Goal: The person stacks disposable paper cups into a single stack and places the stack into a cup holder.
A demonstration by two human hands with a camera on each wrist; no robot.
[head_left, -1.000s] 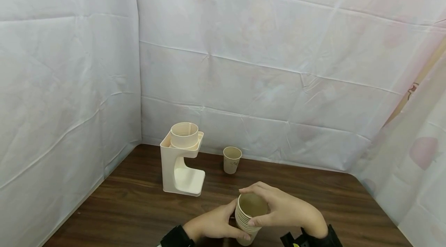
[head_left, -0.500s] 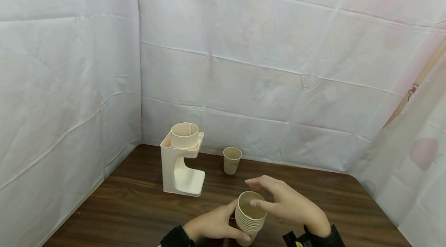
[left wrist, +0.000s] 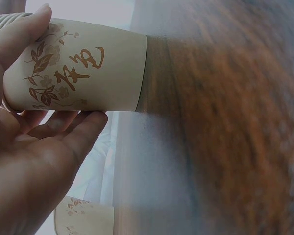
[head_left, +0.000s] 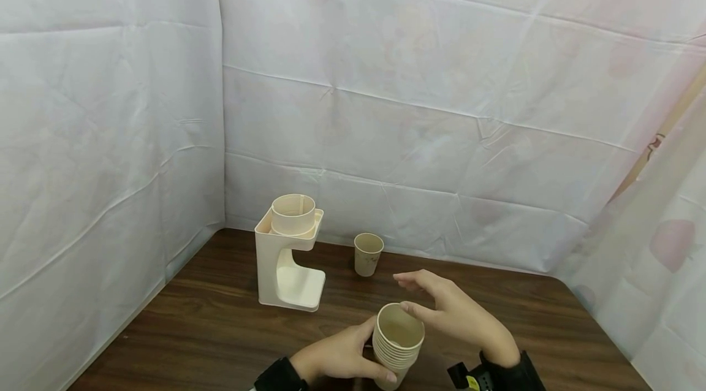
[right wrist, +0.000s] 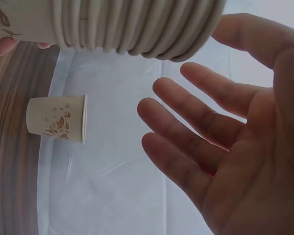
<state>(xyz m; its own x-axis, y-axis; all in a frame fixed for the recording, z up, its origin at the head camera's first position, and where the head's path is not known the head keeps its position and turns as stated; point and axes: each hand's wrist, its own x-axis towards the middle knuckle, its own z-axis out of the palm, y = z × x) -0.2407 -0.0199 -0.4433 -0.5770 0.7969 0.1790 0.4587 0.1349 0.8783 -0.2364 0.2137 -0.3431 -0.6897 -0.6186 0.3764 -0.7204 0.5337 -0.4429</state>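
Observation:
A stack of nested paper cups (head_left: 398, 342) stands near the front of the table, mouths up. My left hand (head_left: 344, 351) grips it from the left, thumb on the near side and fingers round the far side. Brown leaves and lettering decorate the lowest cup's wall (left wrist: 88, 68) in the left wrist view. My right hand (head_left: 455, 314) hovers over the right rim, holding nothing. Its fingers (right wrist: 186, 147) are spread and relaxed in the right wrist view, beyond the stacked rims (right wrist: 137, 27).
A single paper cup (head_left: 368, 255) stands upright farther back, by the white curtain (head_left: 386, 103). To its left is a cream C-shaped stand (head_left: 270, 268) with a round holder (head_left: 292, 214) on top. Both stand on the dark wooden table (head_left: 220, 323).
My right hand has let go of the top cup's rim and lifted up, back and slightly right. My left hand still holds the stack in the same place.

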